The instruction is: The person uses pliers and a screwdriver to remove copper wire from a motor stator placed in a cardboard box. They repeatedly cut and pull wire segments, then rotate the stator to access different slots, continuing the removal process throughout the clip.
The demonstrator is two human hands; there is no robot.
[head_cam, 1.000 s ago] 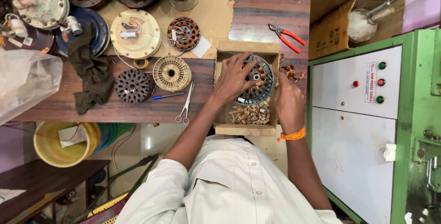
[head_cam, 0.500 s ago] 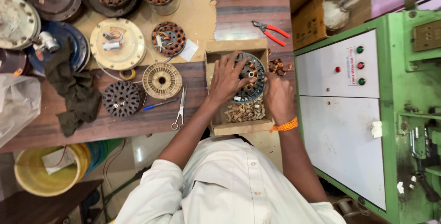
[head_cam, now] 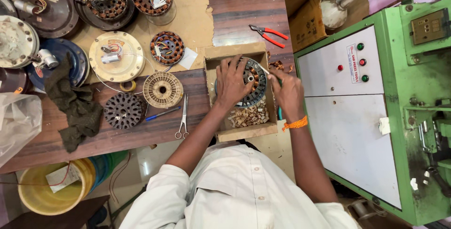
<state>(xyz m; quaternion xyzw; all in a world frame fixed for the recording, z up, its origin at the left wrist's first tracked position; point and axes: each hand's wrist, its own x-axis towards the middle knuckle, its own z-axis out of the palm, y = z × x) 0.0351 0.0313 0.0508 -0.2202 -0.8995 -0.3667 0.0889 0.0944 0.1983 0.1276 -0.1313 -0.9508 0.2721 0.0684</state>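
Note:
A round motor stator (head_cam: 253,87) with copper windings lies in a shallow cardboard box (head_cam: 244,130) at the table's front edge. My left hand (head_cam: 232,82) presses flat on the stator's left side, fingers spread over it. To its right, my right hand (head_cam: 285,92) is closed around a thin tool with a green handle, whose tip meets the stator's right rim. An orange thread band circles that wrist. Small pale paper slips (head_cam: 249,115) are heaped in the box below the stator.
Red-handled pliers (head_cam: 268,34) lie behind the box. Scissors (head_cam: 182,117), a blue pen (head_cam: 162,113), a cream winding former (head_cam: 162,89) and a dark laminated core (head_cam: 123,110) lie to the left, with more fan motors behind. A green machine cabinet (head_cam: 376,111) stands at the right.
The view has shifted, so the table sits further left in frame. Both hands stay on the stator in the box, with the right hand moved slightly along its right rim.

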